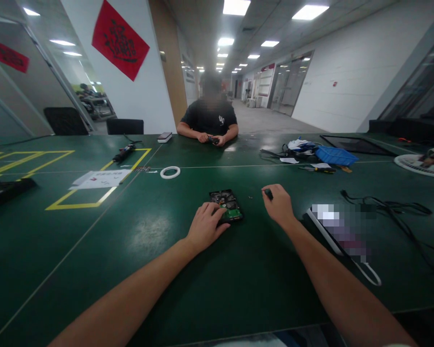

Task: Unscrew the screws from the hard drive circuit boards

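Observation:
A hard drive (233,213) lies flat on the green table, its green circuit board and black casing facing up. My left hand (207,224) holds it at the near left side, fingers over the top and thumb along the near edge, covering that corner. To the right of the drive, my right hand (279,206) is closed around a small dark object (268,193), perhaps a tool handle; most of it is hidden in the fingers. Tiny screw-like bits (250,196) lie between the drive and my right hand.
Across the green table (159,284) sits a person (210,113) holding a dark object. A phone-like device (338,231) lies right of my right hand, with black cables (390,207) beyond. Farther back are a blue tray (336,155), a screwdriver (320,169) and a white ring (170,172).

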`<state>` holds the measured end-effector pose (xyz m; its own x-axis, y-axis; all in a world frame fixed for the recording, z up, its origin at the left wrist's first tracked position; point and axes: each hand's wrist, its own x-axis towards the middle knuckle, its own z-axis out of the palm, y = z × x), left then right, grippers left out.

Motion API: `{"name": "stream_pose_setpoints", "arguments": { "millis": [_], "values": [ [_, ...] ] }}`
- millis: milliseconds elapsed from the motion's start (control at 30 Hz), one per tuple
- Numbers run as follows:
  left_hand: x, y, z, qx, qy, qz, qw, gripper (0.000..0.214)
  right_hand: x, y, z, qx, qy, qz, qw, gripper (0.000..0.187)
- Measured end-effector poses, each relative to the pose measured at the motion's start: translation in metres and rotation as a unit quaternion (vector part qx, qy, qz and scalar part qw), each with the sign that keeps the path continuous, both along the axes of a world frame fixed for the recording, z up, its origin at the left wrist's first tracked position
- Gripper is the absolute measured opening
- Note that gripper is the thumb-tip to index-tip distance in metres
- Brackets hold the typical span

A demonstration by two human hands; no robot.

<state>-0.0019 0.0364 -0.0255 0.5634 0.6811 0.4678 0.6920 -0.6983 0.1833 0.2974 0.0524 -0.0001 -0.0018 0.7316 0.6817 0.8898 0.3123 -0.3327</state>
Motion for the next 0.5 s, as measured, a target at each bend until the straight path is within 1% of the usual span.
{"name": "stream_pose_setpoints", "arguments": {
  "millis": [100, 200, 300, 367, 500],
  "values": [
    [0.0, 0.001, 0.001, 0.004, 0.014, -0.006, 1.0, 0.037, 0.002, 0.011, -0.021, -0.081, -0.057, -0.002, 0.995, 0.013],
    [0.0, 0.002, 0.003, 0.008, 0.02, -0.013, 1.0, 0.033, -0.004, 0.019, -0.033, -0.118, -0.094, -0.004, 0.989, 0.012],
    [-0.004, 0.005, 0.003, 0.007, 0.019, -0.018, 1.0, 0.03, -0.009, 0.024, -0.036, -0.128, -0.12, -0.005, 0.984, 0.01],
    [-0.011, 0.011, 0.003, 0.001, 0.019, -0.013, 1.0, 0.03, -0.011, 0.024, -0.036, -0.137, -0.134, -0.012, 0.981, 0.01],
    [-0.033, 0.03, 0.001, -0.02, 0.028, 0.028, 0.999, 0.035, -0.014, 0.021, -0.03, -0.215, -0.151, -0.043, 0.964, 0.016]
  ]
}}
